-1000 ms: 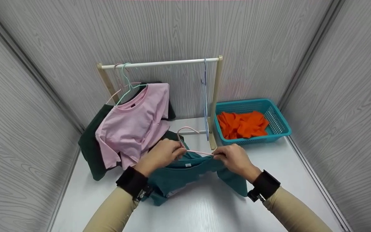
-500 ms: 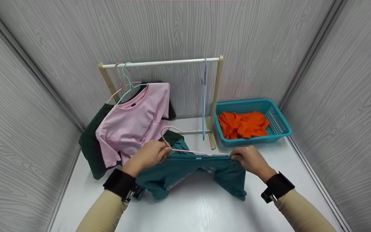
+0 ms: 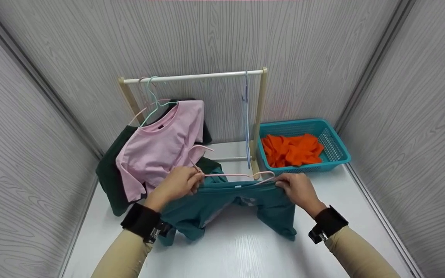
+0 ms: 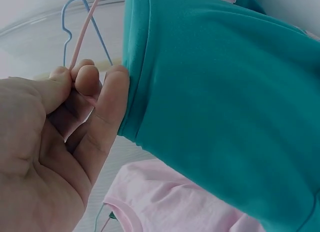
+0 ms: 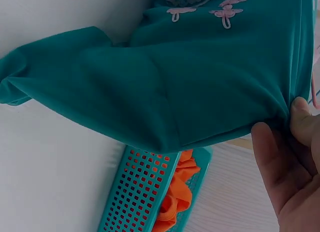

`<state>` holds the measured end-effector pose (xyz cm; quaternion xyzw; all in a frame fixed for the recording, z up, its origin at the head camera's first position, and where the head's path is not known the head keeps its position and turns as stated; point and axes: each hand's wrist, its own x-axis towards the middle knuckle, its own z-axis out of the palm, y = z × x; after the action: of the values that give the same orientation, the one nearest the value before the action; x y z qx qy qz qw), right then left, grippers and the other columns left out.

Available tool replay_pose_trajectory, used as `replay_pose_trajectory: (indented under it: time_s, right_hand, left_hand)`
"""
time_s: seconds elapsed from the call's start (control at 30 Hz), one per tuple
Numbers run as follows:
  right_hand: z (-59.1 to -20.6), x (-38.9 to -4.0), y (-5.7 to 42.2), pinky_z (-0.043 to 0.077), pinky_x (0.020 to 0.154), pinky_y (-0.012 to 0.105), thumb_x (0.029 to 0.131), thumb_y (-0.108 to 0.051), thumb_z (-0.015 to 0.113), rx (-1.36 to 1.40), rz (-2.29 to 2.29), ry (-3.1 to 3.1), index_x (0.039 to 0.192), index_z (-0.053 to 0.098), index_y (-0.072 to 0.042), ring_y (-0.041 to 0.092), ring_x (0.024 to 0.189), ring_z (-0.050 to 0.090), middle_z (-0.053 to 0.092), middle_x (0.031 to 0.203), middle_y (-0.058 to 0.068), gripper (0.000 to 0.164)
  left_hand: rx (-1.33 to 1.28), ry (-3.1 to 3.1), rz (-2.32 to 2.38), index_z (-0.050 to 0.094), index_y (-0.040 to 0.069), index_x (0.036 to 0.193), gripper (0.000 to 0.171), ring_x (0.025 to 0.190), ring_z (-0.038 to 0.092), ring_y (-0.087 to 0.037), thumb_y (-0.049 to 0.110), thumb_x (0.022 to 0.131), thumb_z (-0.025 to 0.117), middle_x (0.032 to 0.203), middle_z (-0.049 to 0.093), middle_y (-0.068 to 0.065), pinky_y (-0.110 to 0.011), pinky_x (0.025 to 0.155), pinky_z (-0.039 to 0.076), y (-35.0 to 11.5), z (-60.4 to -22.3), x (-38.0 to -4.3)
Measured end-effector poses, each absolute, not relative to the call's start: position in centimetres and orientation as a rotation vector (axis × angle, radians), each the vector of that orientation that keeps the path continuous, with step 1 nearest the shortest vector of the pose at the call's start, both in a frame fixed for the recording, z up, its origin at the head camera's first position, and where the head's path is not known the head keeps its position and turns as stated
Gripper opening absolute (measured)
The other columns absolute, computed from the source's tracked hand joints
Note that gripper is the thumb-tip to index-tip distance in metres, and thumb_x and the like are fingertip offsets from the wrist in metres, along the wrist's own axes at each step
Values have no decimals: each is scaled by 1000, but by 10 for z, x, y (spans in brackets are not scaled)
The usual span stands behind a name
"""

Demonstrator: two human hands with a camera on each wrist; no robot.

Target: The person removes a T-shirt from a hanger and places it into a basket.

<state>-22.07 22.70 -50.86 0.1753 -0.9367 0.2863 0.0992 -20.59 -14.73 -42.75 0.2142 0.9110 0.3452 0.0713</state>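
Note:
A teal shirt (image 3: pixel 222 197) with pink appliqués hangs stretched between both hands, its neckline uppermost and a small white tag at the collar. My left hand (image 3: pixel 182 183) pinches a pink clothes hanger (image 3: pixel 230 175) near the base of its hook, its fingertips right at the shirt's edge in the left wrist view. The hanger's right end shows above the neckline, close to the right hand; its left part is hidden behind the left hand and cloth. With thumb and finger, my right hand (image 3: pixel 298 191) pinches the shirt's right neckline, the fabric bunching there in the right wrist view.
Behind stands a small clothes rack (image 3: pixel 203 76). On its left hang a pink shirt (image 3: pixel 160 150) and a dark green garment (image 3: pixel 114 173); a blue hanger (image 3: pixel 247 119) hangs at the right. A teal basket (image 3: pixel 336 152) holds orange cloth (image 3: pixel 292 150).
The hands have moved apart, pulling the teal shirt's neckline straight. My right hand has gone from the hanger's arm to the neckline, and the hanger's right end now shows above the collar.

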Motion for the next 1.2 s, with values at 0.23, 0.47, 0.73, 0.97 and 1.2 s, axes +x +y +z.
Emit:
replay_pose_trajectory:
  time_s: [0.23,0.47,0.73,0.97,1.2]
  right_hand:
    - [-516,-215,216,55,69,33,88,-17,71,496,782,-2801,93,76,-15,12,70,60,72,82,-3,7]
    - [-520,-210,197,56,72,32,88,-19,72,560,823,-2768,98,77,-17,10,76,64,75,89,-4,12]
    - [-526,-204,161,57,77,31,90,-21,69,744,889,-2761,99,77,-18,9,81,67,75,91,-5,12]
    - [-532,-196,136,57,80,31,92,-23,67,900,898,-2753,100,76,-17,8,85,69,75,93,-4,13]
    - [-544,-189,119,55,81,30,94,-20,65,1143,871,-2747,97,70,-18,7,85,65,71,94,-6,6]
  left_hand:
    - [616,2720,1069,67,4,88,32,59,64,-11,24,103,49,71,65,-4,-24,53,54,-137,-429,-206]
    - [615,2765,960,70,12,85,31,56,63,-11,30,102,51,73,68,1,-24,52,52,-113,-426,-208]
    - [766,2908,793,74,12,87,29,60,61,-5,30,100,54,74,71,4,-30,66,52,-80,-426,-215]
    - [772,2881,795,73,11,89,28,59,63,-6,29,100,54,77,72,3,-27,61,52,-60,-429,-220]
    - [799,2865,799,72,11,90,30,65,65,-10,31,101,53,80,74,0,-28,64,52,-47,-427,-222]
